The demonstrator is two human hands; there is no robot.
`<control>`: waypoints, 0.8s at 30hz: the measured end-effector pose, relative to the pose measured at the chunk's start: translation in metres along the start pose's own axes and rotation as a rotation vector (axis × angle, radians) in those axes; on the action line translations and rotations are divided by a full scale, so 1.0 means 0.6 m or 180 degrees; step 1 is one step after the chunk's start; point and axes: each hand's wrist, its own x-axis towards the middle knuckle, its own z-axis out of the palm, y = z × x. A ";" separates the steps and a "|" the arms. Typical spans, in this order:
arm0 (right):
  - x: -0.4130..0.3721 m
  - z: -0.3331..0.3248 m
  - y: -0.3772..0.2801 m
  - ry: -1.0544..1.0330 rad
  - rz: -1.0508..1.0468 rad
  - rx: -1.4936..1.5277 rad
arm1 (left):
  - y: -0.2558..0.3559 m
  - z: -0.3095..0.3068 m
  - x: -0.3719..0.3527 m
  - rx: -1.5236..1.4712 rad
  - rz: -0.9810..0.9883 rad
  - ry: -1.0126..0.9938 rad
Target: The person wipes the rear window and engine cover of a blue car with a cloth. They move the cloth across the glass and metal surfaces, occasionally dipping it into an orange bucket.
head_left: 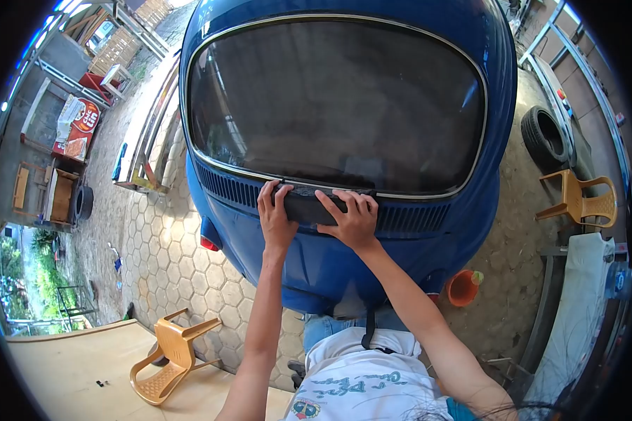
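Observation:
A blue car [316, 259] fills the middle, with a dark window [337, 105] in a bright trim. Just below the window, over the vent slots [418, 219], lies a dark, block-like object [314, 208]. My left hand [277, 216] grips its left end, fingertips bent over the upper edge. On its right part rests my right hand [351, 217], fingers spread apart and curled over the top edge. The underside of the object and my thumbs' contact are partly hidden.
Yellow plastic chairs stand at the lower left [173, 354] and right [588, 200]. An orange bucket [462, 288] sits right of the car. A tire [544, 137] lies near the right wall. A wooden bench [147, 140] is at the left.

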 end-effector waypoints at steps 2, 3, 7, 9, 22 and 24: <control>-0.021 -0.002 -0.009 -0.0088 -0.0087 -0.0003 | -0.006 0.004 -0.036 0.0047 -0.0047 0.0041; -0.045 0.003 -0.016 -0.0099 -0.0184 -0.0012 | -0.010 0.006 -0.061 0.0059 -0.0069 0.0086; -0.074 0.001 -0.032 -0.0273 -0.0246 0.0072 | -0.009 -0.012 -0.113 -0.0040 -0.0432 -0.0134; -0.062 0.005 -0.035 -0.0131 -0.0205 0.0039 | -0.017 -0.019 -0.095 0.0075 -0.0299 -0.0250; 0.011 0.074 -0.122 0.0112 0.0007 -0.0631 | -0.142 -0.048 -0.011 -0.0531 0.0088 -0.0264; -0.017 0.073 -0.141 0.0018 -0.0049 -0.0612 | -0.150 -0.048 -0.055 -0.0448 -0.0007 -0.0237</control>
